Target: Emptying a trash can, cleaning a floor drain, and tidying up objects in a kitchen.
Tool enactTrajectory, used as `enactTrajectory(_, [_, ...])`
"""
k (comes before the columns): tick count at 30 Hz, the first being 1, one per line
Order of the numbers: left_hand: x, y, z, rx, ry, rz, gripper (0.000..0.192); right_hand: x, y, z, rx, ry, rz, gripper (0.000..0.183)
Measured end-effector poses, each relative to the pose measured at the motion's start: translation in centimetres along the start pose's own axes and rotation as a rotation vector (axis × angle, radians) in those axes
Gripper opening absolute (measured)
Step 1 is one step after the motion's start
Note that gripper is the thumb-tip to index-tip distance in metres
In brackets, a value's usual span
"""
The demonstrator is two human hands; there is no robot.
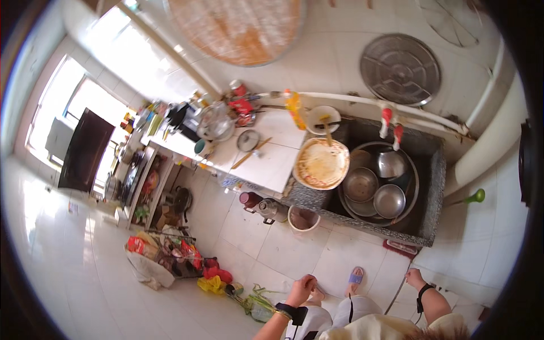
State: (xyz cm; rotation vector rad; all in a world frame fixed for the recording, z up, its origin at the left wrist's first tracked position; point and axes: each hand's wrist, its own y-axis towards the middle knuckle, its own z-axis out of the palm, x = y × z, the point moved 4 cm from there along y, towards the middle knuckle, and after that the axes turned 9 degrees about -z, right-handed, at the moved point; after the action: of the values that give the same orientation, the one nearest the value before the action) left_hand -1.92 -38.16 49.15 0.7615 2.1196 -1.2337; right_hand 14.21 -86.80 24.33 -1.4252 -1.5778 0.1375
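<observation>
My left hand [301, 290] hangs in front of my legs, wearing a black wrist strap, its fingers curled in with nothing visible in them. Off to the other side, my right hand [415, 277] is also curled, apart from any object. Before me stands a stone sink [432, 187] holding a large metal basin [415, 170]. Inside the basin are several metal bowls, among them a shiny bowl [389, 201]. A soiled white dish [321, 163] rests on the sink's left ledge, with a white bowl [313, 115] and a yellow-handled brush [327, 129] behind it.
Red-handled taps [385, 121] project over the sink. An orange detergent bottle [294, 108] stands by the wall. The tiled counter [276, 157] bears a glass lid [248, 140] and chopsticks. Thermos flasks [272, 210] and a bucket [304, 218] stand below; bags [212, 284] and green vegetables [259, 301] lie leftward.
</observation>
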Motion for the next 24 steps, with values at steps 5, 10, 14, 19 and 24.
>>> enactTrajectory(5, [4.2,-3.0,-9.0,-0.244,-0.211,-0.006,0.008,11.4,1.7,0.5,0.052,-0.16,-0.102,0.008])
enactTrajectory(10, [9.7,-6.3,-19.3,-0.474,-0.433,0.087,0.036,27.9,1.0,3.9,0.021,-0.38,-0.745,0.008])
enactTrajectory(14, [15.3,-9.1,-26.5,-0.598,-0.453,-0.022,0.04,37.4,1.3,8.3,-0.085,-0.372,-0.603,0.025])
enactTrajectory(19, [22.5,-10.4,-32.9,-0.681,-0.51,-0.048,0.042,47.6,1.3,16.4,-0.034,-0.326,-0.687,0.019])
enactTrajectory(24, [23.6,-10.7,-38.2,-0.687,-0.506,-0.053,0.042,57.4,-0.6,23.5,0.051,-0.222,-0.765,0.013])
